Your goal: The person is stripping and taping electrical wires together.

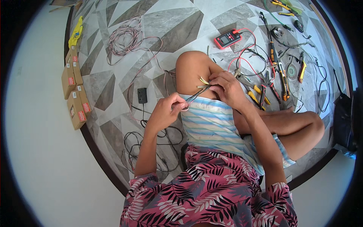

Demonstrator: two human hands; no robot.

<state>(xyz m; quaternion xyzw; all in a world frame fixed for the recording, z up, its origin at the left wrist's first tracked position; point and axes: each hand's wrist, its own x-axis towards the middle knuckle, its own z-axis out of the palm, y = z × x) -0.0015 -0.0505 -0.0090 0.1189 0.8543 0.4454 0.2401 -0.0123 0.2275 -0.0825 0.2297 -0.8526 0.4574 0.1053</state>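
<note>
A thin bundle of black wires (198, 93) runs between my hands, above my raised left knee and striped shorts. My left hand (165, 111) is closed in a pinch on its lower left end, where a short pale piece pokes out under the fingers. My right hand (229, 90) pinches the upper right end, beside several yellowish wire ends (203, 80) that fan out. What lies directly under the fingertips is hidden. Right of my right hand, pliers with red handles (275, 92) and pliers with yellow handles (252, 96) lie on the floor.
A red and black handheld meter (227, 39) with leads lies ahead. To its right are a utility knife (283, 81), a yellow cutter (302, 72) and loose cables. A coil of wire (124, 39), a small black box (142, 95) and cardboard boxes (76, 109) lie to the left.
</note>
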